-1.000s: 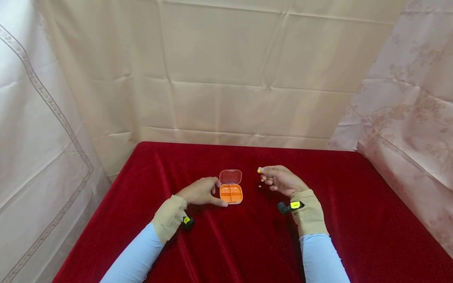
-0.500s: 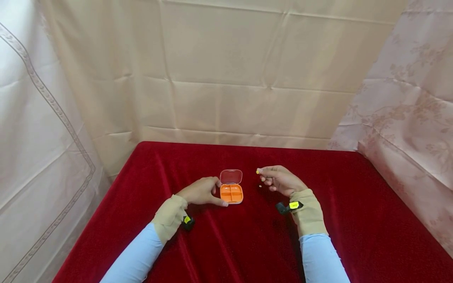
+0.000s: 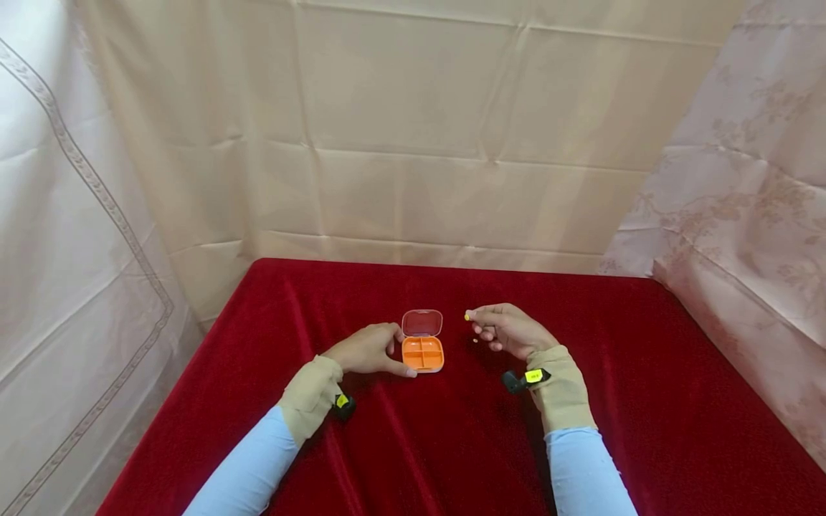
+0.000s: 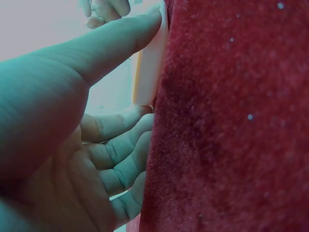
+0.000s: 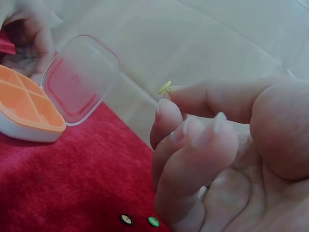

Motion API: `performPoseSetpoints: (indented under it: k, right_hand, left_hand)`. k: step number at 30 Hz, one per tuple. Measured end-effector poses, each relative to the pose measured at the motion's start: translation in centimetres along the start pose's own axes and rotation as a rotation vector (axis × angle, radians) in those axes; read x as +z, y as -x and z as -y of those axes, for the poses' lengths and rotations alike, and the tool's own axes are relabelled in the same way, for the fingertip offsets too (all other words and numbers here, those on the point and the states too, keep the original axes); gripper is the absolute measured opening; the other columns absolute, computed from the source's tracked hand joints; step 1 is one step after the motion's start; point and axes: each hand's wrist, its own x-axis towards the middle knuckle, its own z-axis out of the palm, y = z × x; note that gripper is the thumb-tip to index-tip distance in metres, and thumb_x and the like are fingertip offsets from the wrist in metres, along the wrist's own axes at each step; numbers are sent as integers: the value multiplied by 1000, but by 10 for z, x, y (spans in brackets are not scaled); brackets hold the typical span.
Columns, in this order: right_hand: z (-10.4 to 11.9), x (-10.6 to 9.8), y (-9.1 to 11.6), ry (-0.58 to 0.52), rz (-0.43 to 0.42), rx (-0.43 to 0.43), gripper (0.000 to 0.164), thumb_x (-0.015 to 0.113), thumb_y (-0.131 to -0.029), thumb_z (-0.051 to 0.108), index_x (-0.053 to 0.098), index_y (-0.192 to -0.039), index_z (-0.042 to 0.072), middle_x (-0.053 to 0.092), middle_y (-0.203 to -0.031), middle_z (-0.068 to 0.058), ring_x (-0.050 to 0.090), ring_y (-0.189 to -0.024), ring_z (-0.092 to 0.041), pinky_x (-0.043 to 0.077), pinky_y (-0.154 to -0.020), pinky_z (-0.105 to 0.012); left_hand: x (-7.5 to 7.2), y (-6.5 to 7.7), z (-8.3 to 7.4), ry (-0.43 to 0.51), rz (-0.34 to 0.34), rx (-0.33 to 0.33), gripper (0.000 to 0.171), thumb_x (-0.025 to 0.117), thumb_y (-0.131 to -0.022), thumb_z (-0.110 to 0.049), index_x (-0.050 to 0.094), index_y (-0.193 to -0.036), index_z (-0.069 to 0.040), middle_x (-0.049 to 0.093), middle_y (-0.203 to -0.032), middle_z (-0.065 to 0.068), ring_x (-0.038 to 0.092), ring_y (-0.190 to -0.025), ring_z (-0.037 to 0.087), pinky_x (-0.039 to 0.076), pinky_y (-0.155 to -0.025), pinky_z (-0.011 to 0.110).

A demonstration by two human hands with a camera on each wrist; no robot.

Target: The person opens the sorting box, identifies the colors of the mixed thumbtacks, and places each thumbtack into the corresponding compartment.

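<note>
My left hand (image 3: 369, 349) holds a small pill box (image 3: 422, 362) at its left side, thumb at the front edge and a fingertip near the back corner. The box has an orange four-part tray in a white base; its clear lid (image 3: 422, 323) stands raised at the back. To the right of it, my right hand (image 3: 514, 330) pinches a yellow thumbtack (image 5: 164, 87) between thumb and forefinger, above the cloth. Its pin points down between the fingertips. Below that hand, a black-rimmed thumbtack (image 5: 126, 219) and a green thumbtack (image 5: 153, 221) lie on the cloth.
A dark red velvet cloth (image 3: 413, 444) covers the table, with folds running toward the front. Beige curtain (image 3: 413, 193) hangs behind the far edge. Patterned pale cloth (image 3: 755, 179) hangs at the right, and more at the left.
My right hand has moved slightly left and down with the yellow thumbtack, toward the pill box. The left hand stays at the box.
</note>
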Motion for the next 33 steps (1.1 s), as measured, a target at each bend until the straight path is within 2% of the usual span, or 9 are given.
performPoseSetpoints:
  k: [9,17,24,33]
  right_hand:
    - [-1,3,-2,26,14,6,41,66,-93,27,57,-109,-10,51,-73,-1,40,-57,-8,33,-46,-22]
    - [-2,6,-3,52,18,-12,35,65,-94,27,61,-104,-6,51,-74,-2,42,-58,-9,33,-46,-22]
    - [-3,6,-4,47,14,-6,44,68,-91,29,58,-109,-10,51,-73,-2,40,-57,-9,33,-46,-22]
    - [-3,9,-4,67,4,2,40,67,-93,27,60,-109,-9,51,-73,-2,41,-57,-10,33,-46,-22]
  left_hand:
    - [-1,1,-2,4,1,-2,62,79,-72,-55,56,-109,-11,56,-86,1,52,-76,14,43,-65,25]
    - [-1,0,-1,-3,4,-1,62,79,-73,-55,56,-109,-11,56,-86,0,51,-75,14,43,-64,25]
    - [-2,0,-1,9,2,6,61,79,-72,-54,56,-109,-11,56,-86,1,51,-75,15,43,-64,25]
    - [-1,0,0,9,3,10,62,79,-72,-55,56,-109,-12,56,-87,0,52,-76,14,44,-65,25]
